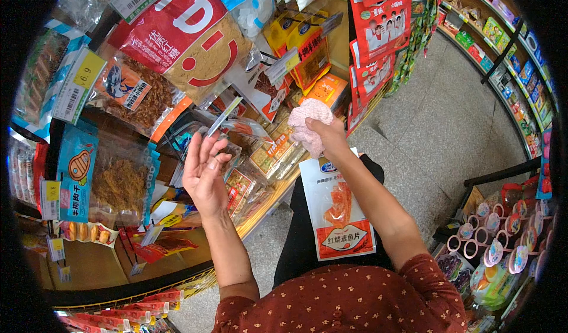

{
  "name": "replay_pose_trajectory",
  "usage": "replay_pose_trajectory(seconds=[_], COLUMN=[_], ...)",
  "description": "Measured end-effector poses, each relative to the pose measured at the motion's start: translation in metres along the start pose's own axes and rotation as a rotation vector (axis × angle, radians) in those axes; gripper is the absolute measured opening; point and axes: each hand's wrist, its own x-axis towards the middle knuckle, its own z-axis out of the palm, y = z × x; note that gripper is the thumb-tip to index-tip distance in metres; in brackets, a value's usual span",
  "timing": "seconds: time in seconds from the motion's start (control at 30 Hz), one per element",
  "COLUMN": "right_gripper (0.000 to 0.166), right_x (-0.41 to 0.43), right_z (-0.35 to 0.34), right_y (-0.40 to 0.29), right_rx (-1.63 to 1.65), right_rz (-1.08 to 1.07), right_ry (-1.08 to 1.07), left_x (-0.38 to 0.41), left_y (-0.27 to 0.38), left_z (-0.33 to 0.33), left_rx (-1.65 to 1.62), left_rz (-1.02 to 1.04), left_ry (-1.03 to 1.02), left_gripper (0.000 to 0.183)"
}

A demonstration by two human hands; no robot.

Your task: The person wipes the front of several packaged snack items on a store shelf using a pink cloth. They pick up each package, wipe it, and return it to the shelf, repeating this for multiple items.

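Note:
My right hand (329, 134) grips a crumpled pale pink cloth (309, 122) in front of the lower shelf. My left hand (206, 180) is raised before the hanging snacks, its fingers apart and slightly curled. Those fingertips are close to the lower end of a price tag holder (225, 116); whether they touch it I cannot tell. On my lap lies a white and red snack packet (341, 213), partly covered by my right forearm. Behind my hands, clear-wrapped snack packs (273, 149) stand on the shelf, and a bag of shredded snack (133, 98) hangs to the left.
A large red and brown bag (191, 36) hangs at the top. Red packets (386, 31) hang at the shelf's right end. Grey floor (435, 98) runs between this shelf and another stocked shelf (501, 44). Pink ring-topped items (492, 240) stand at lower right.

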Motion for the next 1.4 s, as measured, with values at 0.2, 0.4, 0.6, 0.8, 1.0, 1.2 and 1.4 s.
replay_pose_trajectory(seconds=[0.2, 0.4, 0.6, 0.8, 1.0, 1.2, 1.4], right_gripper=[0.033, 0.037, 0.042, 0.048, 0.056, 0.059, 0.046], right_x=[-0.047, -0.084, -0.128, -0.163, -0.174, -0.175, -0.157], right_z=[0.008, -0.031, -0.058, -0.045, -0.043, -0.039, -0.053], right_y=[-0.028, -0.047, -0.075, -0.084, -0.072, -0.069, -0.068], right_rx=[-0.023, 0.004, -0.167, -1.239, -1.705, -1.779, -1.681], right_rz=[0.082, 0.032, 0.194, 0.368, 0.015, 0.062, 0.073], right_ry=[0.038, 0.019, -0.159, -0.366, -0.29, -0.151, -0.15], left_x=[-0.004, -0.004, -0.004, -0.002, -0.004, 0.0, 0.003], left_y=[-0.003, -0.003, -0.001, -0.005, -0.006, 0.0, 0.006], left_z=[0.001, 0.0, -0.001, -0.002, 0.001, -0.008, -0.008], left_rx=[-0.008, -0.027, -0.138, -0.274, -0.27, -0.296, -0.252], left_rz=[-0.017, -0.001, -0.073, -0.069, -0.086, -0.095, -0.092], left_ry=[0.003, -0.002, -0.011, -0.031, -0.019, -0.081, -0.105], left_gripper=[0.054, 0.053, 0.054, 0.053, 0.054, 0.056, 0.055])
